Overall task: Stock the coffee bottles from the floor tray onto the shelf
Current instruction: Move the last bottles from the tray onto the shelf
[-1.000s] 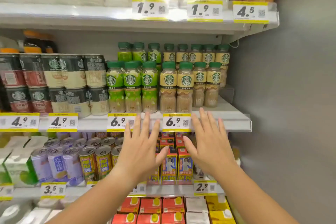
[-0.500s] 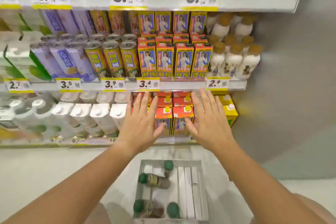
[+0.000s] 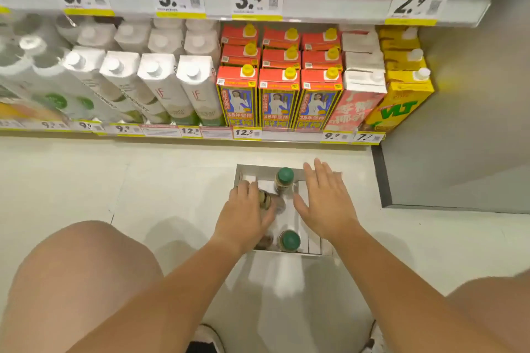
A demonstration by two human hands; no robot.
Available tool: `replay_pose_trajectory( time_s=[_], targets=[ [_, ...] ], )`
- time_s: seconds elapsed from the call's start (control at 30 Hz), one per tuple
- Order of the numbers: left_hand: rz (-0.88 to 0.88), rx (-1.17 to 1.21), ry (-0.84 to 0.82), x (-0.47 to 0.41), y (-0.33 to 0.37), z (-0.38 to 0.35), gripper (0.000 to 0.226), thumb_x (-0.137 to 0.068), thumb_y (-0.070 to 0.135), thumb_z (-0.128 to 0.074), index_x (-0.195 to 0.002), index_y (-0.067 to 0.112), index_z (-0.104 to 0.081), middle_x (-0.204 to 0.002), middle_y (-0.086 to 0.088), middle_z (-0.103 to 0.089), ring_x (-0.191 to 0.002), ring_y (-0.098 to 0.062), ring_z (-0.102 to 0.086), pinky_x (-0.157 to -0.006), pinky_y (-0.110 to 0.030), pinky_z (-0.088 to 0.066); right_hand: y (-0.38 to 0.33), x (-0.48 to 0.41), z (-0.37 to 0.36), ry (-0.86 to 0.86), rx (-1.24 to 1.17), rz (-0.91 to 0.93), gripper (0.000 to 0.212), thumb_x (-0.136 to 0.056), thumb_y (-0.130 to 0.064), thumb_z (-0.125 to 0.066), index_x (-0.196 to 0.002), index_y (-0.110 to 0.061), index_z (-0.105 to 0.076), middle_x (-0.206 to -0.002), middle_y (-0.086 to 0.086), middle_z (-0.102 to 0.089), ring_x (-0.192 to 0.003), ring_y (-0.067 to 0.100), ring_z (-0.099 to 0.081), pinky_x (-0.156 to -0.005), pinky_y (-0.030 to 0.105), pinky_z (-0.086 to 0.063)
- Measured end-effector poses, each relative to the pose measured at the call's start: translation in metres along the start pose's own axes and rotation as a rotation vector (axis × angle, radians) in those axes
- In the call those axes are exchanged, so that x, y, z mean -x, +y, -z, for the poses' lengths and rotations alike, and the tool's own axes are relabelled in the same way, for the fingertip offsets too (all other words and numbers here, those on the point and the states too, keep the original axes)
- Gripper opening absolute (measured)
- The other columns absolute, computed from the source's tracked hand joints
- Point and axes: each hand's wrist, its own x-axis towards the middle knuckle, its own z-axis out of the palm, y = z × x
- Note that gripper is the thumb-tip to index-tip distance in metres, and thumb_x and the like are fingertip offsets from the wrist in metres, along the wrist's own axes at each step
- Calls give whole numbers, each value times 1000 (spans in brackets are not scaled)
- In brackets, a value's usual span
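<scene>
Step in hand: picking coffee bottles out of the floor tray (image 3: pixel 243 173), and both hands are down over it right now.
Left hand: the left hand (image 3: pixel 245 216) is draped over a lying bottle (image 3: pixel 265 200), fingers curving toward its far side; whether the grip has closed I cannot tell, the hand is blurred and covers most of the bottle.
Right hand: the right hand (image 3: pixel 325 203) is flat and released, fingers spread, palm down above the right side of the tray, grasping nothing.
Where the bottles are: all in the tray on the white floor (image 3: pixel 86 180), just in front of the bottom shelf (image 3: pixel 289 135) of cartons.
Far bottle: the far bottle (image 3: pixel 284 180) stands upright at the back of the tray, long axis vertical, green cap pointing up at the camera.
Near bottle: the near bottle (image 3: pixel 289 240) stands upright at the front edge, cap up too, just beside the left wrist.
Lying bottle: on its side, long axis roughly level, running left to right; its cap end is hidden under the left hand, so which way it points is unclear.
How to do it well: wrap the lying one around its middle and turn it upright while lifting. I'd send the free right hand to the far bottle, gripping the body below the cap, not the cap alone.
Watch for: the two standing bottles are near the hands, and a careless wrist could tip the near one.
</scene>
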Motion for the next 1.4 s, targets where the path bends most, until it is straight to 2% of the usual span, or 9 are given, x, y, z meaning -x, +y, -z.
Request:
replay_pose_trajectory(
  time_s=[0.17,0.27,0.43,0.6,0.8,1.03,1.13,1.27,1.4],
  targets=[
    [348,370,-202,4,16,-47,45,-98,37,-50,-127,2,-48,-128,-19,-52,-115,-35,-53,-93,-43,-46,4,-6,-45,-94,-16,-9,66,-97,-49,-38,-149,-10,-29,-153,15,-36,-143,31,-29,-118,43,-24],
    [585,572,-228,-16,19,-60,37,-94,27,-56,-121,1,-56,-118,-18,-63,-97,-29,-63,-75,-33,-50,7,-12,-69,-127,-130,-94,64,-97,-47,-41,-147,-8,-33,-143,13,-47,-135,30,-40,-111,42,-35],
    [1025,1150,-133,-57,10,-70,23,-87,25,-68,-103,9,-63,-79,-1,-62,-65,-14,-55,-53,-23,-42,13,-44,-98,-165,-475,-204,63,-95,-43,-53,-147,-11,-37,-146,10,-49,-134,28,-44,-109,38,-38],
    [1188,1357,53,-81,2,-89,29,-77,15,-78,-71,15,-49,-71,-5,-59,-58,-17,-56,-56,-24,-50,3,-75,-119,50,-858,-259,50,-82,-27,-78,-124,-17,-54,-105,-8,-61,-100,10,-58,-81,11,-41],
    [1140,1465,216,-90,3,-103,34,-70,14,-84,-98,12,-64,-88,-6,-71,-72,-15,-65,-70,-30,-56,6,-72,-128,229,-944,-234,49,-73,-20,-86,-115,-15,-61,-93,-19,-64,-88,-19,-59,-77,-1,-42],
    [819,1266,296,-70,20,-57,43,-72,16,-85,-104,20,-58,-92,9,-70,-82,2,-64,-63,-12,-43,19,-63,-71,140,-996,-285,34,-73,-25,-84,-103,-26,-68,-93,-12,-72,-89,3,-67,-83,25,-56],
    [654,1185,328,-63,30,-22,44,-65,26,-87,-96,29,-56,-93,6,-70,-89,-11,-68,-73,-27,-53,21,-54,-27,187,-1012,-278,33,-72,-21,-85,-92,-38,-65,-89,-15,-72,-86,-1,-66,-80,21,-52],
    [495,1115,384,-58,45,36,45,-60,32,-86,-86,34,-49,-87,-2,-68,-83,-21,-68,-76,-47,-57,23,-42,36,263,-1012,-234,32,-69,-18,-85,-92,-32,-69,-87,-9,-74,-88,12,-69,-82,28,-55],
    [284,1114,450,-59,65,104,41,-63,23,-85,-89,33,-56,-85,3,-70,-84,-13,-68,-73,-35,-57,24,-32,113,381,-1001,-135,34,-70,-13,-85,-94,-33,-71,-89,-15,-74,-88,5,-68,-81,18,-52]
  ],
)
